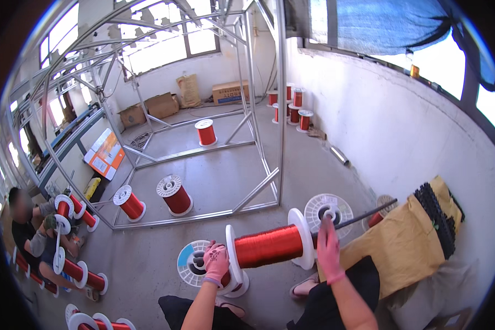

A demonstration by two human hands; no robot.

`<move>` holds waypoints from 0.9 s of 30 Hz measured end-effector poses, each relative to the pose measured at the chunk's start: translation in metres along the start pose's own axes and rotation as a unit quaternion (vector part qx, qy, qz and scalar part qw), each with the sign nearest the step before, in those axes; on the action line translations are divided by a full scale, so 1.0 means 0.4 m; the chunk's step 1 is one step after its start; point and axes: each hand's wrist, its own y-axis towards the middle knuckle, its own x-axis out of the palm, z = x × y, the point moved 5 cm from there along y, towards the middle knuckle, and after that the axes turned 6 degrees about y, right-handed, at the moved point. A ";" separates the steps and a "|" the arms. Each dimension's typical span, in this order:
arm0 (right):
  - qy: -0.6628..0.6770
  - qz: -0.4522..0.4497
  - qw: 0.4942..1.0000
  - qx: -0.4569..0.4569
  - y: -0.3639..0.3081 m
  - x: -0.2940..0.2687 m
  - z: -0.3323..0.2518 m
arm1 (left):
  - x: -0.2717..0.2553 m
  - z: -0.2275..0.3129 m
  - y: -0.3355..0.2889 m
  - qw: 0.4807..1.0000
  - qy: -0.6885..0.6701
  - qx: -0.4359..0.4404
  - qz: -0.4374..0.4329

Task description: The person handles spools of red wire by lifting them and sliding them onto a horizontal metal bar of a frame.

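Observation:
A spool of red wire [268,246] with white flanges lies sideways before me at about knee height, low over the floor. A long dark rod [363,216] sticks out from its right end. My left hand [216,262], in a pink glove, is closed at the spool's left end, apparently round the rod's other end. My right hand [329,250], also pink-gloved, is on the rod just beyond the right flange, its fingers close together. Below my left hand stands a spool with a blue-marked flange [188,256]. Behind my right hand shows another white spool flange [335,206].
At right, brown paper sacking [393,242] lies beside a black ribbed strip [435,220]. A metal frame [198,215] stands ahead, with red spools [175,197] around and inside it. At left, a seated person [30,231] handles spools. Several spools [298,99] stand by the wall.

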 end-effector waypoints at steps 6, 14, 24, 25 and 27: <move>-0.063 -0.017 0.998 -0.018 -0.158 0.068 0.155 | 0.012 -0.011 -0.008 1.000 0.024 -0.003 -0.004; 0.009 0.024 1.000 -0.006 -0.021 0.013 0.008 | 0.037 -0.043 -0.023 0.998 0.045 0.021 -0.031; -0.118 0.026 0.991 0.048 -0.208 -0.017 0.248 | 0.013 0.009 0.061 0.998 0.056 0.034 -0.005; -0.057 0.035 0.997 0.032 -0.143 -0.019 0.150 | 0.012 0.012 0.038 0.999 0.042 0.031 -0.014; -0.035 0.037 0.996 -0.077 -0.018 0.020 -0.006 | 0.017 -0.010 -0.010 0.999 0.025 0.006 -0.042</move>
